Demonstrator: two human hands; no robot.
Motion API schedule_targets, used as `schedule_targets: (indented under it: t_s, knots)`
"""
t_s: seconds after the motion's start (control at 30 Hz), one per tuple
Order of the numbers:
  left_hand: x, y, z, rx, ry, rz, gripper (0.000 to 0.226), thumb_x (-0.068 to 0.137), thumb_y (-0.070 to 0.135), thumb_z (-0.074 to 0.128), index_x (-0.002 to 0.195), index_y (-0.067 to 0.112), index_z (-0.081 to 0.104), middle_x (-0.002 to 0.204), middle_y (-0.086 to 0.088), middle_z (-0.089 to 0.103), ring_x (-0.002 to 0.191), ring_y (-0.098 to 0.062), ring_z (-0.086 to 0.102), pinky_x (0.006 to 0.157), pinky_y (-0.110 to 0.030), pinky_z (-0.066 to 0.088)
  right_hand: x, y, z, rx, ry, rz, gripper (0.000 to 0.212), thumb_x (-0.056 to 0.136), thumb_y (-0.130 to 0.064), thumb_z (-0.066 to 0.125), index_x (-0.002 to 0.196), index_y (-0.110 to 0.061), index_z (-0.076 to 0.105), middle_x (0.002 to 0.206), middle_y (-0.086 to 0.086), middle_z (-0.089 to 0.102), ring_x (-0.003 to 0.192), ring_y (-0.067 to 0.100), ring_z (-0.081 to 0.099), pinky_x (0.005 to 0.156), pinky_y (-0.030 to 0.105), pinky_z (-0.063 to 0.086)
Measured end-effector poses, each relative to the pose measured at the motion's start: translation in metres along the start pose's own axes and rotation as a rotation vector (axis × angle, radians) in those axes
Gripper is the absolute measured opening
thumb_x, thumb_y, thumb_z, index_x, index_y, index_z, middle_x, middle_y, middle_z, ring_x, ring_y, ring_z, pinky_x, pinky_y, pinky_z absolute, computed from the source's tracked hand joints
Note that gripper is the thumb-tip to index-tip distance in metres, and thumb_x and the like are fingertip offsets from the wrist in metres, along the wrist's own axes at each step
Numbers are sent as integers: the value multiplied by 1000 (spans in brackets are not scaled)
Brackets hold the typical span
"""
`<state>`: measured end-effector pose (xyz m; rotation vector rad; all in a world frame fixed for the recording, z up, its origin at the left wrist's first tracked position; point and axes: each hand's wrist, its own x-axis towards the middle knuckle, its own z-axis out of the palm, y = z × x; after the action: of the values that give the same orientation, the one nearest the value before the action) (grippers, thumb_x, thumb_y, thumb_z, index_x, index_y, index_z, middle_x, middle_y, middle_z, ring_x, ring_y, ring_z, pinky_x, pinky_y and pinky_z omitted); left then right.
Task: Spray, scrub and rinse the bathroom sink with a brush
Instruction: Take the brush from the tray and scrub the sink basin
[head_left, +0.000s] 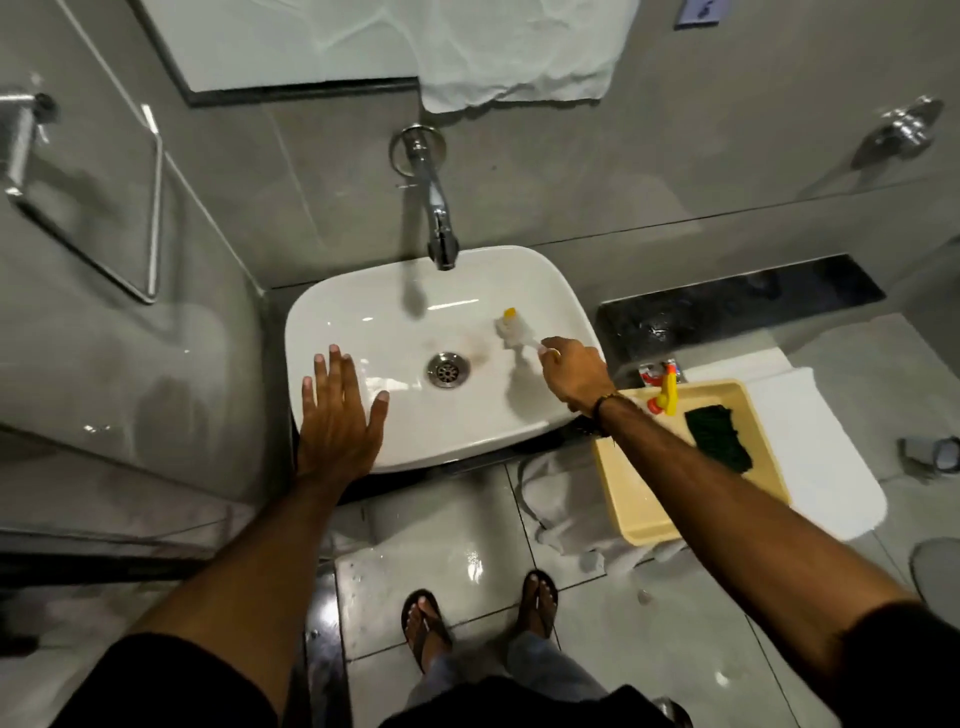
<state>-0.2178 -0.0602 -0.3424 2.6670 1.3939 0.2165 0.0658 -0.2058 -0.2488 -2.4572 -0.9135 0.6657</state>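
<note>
A white rectangular sink (363, 306) sits below a chrome wall tap (436, 218), with a metal drain (448, 369) in the middle and brownish stains beside it. My right hand (574, 371) is shut on the handle of a white brush (511, 330) with a yellow tip; its head rests on the basin's right inner slope. My left hand (340, 415) lies flat with fingers spread on the sink's front left rim, holding nothing.
A yellow tray (631, 499) to the right holds a dark green scrub pad (719, 436) and a yellow-and-orange spray nozzle (666, 395). White towels lie under the tray and hang above the tap. A metal towel rail (83, 208) is on the left wall. The tiled floor is wet.
</note>
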Motion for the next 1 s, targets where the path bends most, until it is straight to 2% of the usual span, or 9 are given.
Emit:
schedule_targets:
  t_s: [0.17,0.33,0.43,0.53,0.6,0.7,0.77,0.87,1.0]
  knots:
    - [2,-2,4,-42,19,-33,82,105,56,22,165,1,16,175,-18,11,163,-35,10,131,-56,11,11,-29,37,8,-70,34,44,102,-31,48,141,-17,62,131,22,66,112,45,65,91,55,58]
    - [4,-2,5,-90,26,-53,83,104,58,19,165,2,18,176,-16,11,163,-34,9,132,-54,8,-1,-58,86,160,-263,16,46,99,-37,54,143,-26,60,104,12,66,68,26,58,34,22,43]
    - [4,-2,4,-85,38,-55,81,104,55,19,165,2,19,175,-17,13,163,-35,11,132,-55,10,4,-65,95,138,-253,-70,44,100,-37,58,142,-25,62,129,12,69,94,29,65,56,11,51]
    - [4,-3,2,-94,17,-34,82,104,55,16,165,1,21,175,-17,12,163,-35,10,132,-55,9,21,-49,73,135,-80,58,44,101,-32,54,143,-20,61,136,18,66,122,39,62,100,36,55]
    - [4,-5,0,-99,6,-2,83,103,55,15,165,1,20,175,-17,11,163,-35,9,132,-56,9,31,-35,63,126,-4,132,44,102,-30,51,143,-18,60,134,19,67,125,42,59,105,47,51]
    - [4,-7,0,-104,7,10,83,103,56,15,165,2,19,176,-16,10,164,-34,7,131,-57,8,20,-47,73,187,-77,79,43,100,-34,56,140,-21,64,118,18,73,94,35,70,69,37,64]
    - [5,-7,0,-100,29,-11,81,104,55,17,165,3,19,176,-15,10,164,-34,6,131,-59,7,3,-63,90,212,-279,18,41,98,-38,60,138,-28,65,94,11,72,60,22,61,34,22,45]
    - [6,-8,2,-65,64,-24,79,105,53,19,165,3,19,176,-17,11,163,-36,8,130,-61,7,-12,-71,96,179,-474,-49,38,100,-37,60,138,-32,64,73,3,57,42,14,44,31,18,34]
    - [5,-6,2,-85,51,-43,81,104,56,18,166,4,16,176,-15,8,164,-34,5,131,-58,5,12,-49,72,151,-245,17,41,99,-37,58,139,-29,63,85,4,61,48,17,51,30,18,34]
